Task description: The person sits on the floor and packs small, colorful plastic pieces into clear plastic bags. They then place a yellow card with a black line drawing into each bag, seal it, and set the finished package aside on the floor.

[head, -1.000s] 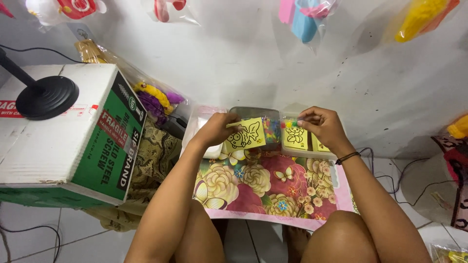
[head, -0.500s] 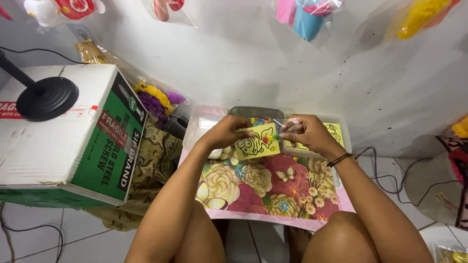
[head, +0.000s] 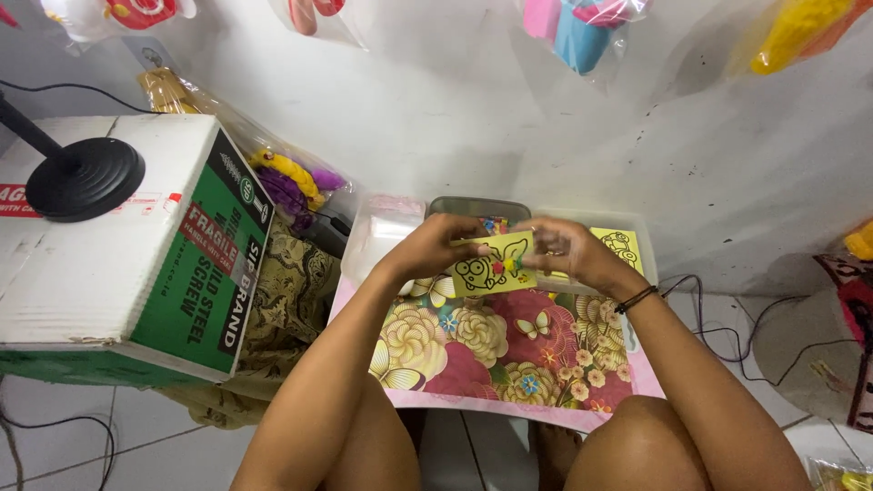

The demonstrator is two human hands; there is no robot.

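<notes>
Here, left hand and right hand fingers pinch flat yellow card over glossy floral cloth.

Setting: a small home craft or toy-packing corner on a tiled floor; landmark: the low table with the floral cloth; bagged bright plastic toys hang on the white wall above it; a white-and-green cardboard carton stands to its left, carrying a black lamp base; clear plastic bins sit at its far edge; cables trail to its right
</notes>
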